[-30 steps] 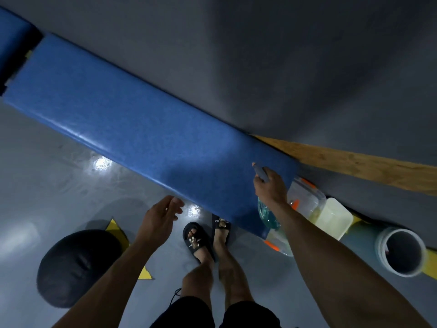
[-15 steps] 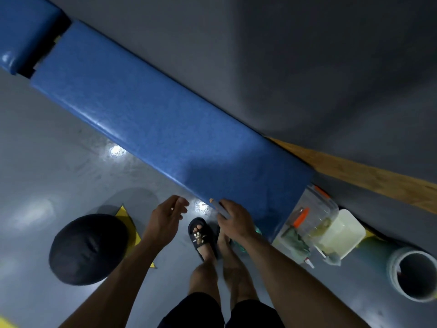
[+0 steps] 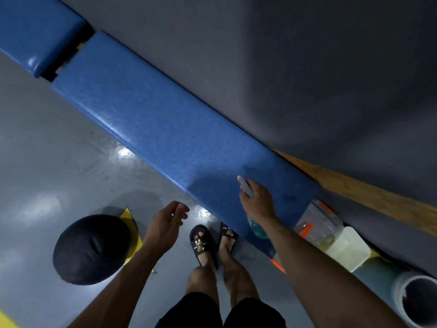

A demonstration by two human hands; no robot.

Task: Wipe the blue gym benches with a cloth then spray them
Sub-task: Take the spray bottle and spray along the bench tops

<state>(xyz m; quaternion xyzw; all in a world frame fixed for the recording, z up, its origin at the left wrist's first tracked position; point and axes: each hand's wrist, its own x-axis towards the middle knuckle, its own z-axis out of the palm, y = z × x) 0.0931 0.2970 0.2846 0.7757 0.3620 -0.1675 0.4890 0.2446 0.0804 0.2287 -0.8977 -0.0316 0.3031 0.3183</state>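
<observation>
Head view: the right hand (image 3: 257, 202) grips a spray bottle (image 3: 246, 187), fingers curled round its neck, nozzle pointing up the length of the blue bench (image 3: 165, 129). The hand hovers over the bench's near-right end, close to its front edge; the bottle's greenish body (image 3: 256, 227) peeks out under the wrist. The left hand (image 3: 165, 224) hangs apart over the floor (image 3: 47, 162), in front of the bench's front edge, fingers loosely curled and holding nothing. No cloth is visible anywhere.

A second blue bench (image 3: 35, 36) butts against the far-left end of the first. Beyond the near-right end stand a clear jar (image 3: 324, 223), a pale tub (image 3: 347, 249) and a pipe (image 3: 416, 301); a black ball (image 3: 91, 249) sits on the floor to the left.

Judging by the bottle in hand and the absent cloth, the spraying step is under way at this end. The next move would call for squeezing the trigger while sweeping along the top toward the far-left end, then on to the second bench.
</observation>
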